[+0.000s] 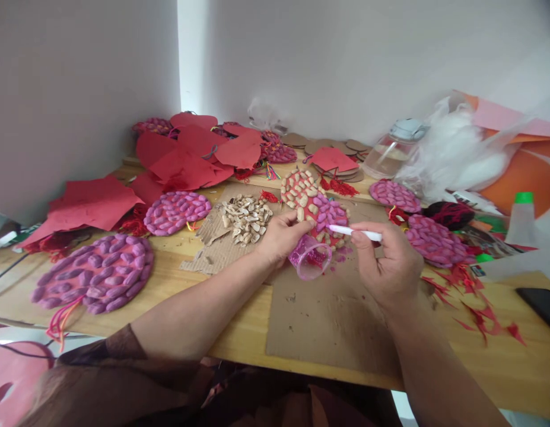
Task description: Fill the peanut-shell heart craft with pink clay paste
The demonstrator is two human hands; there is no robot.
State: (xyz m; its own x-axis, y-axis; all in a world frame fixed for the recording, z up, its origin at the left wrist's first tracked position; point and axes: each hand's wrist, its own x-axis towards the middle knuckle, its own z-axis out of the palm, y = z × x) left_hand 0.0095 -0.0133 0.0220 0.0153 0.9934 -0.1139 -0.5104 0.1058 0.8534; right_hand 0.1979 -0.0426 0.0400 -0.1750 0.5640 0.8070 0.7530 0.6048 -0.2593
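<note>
My right hand point(388, 261) grips a slim white paintbrush point(357, 231), its purple tip touching a gourd-shaped panel point(296, 188) covered in peanut shells. The panel's upper part has tan shells; part of the lower round is purple. My left hand point(283, 237) is closed around a clear plastic cup point(317, 261), tilted with its mouth toward me and purple paint on its wall. The left thumb lies by the panel's edge, and the other left fingers are partly hidden. Beneath both hands is a cardboard sheet point(328, 320).
Broken peanut shells point(244, 218) lie left of the panel. Purple shell-covered rounds point(99, 273) and red paper shapes point(199, 151) spread leftward and behind. At right are a lidded jar point(394, 148), a plastic bag point(457, 148), a green-capped bottle point(523, 219), red scraps point(483, 317) and a phone point(541, 303).
</note>
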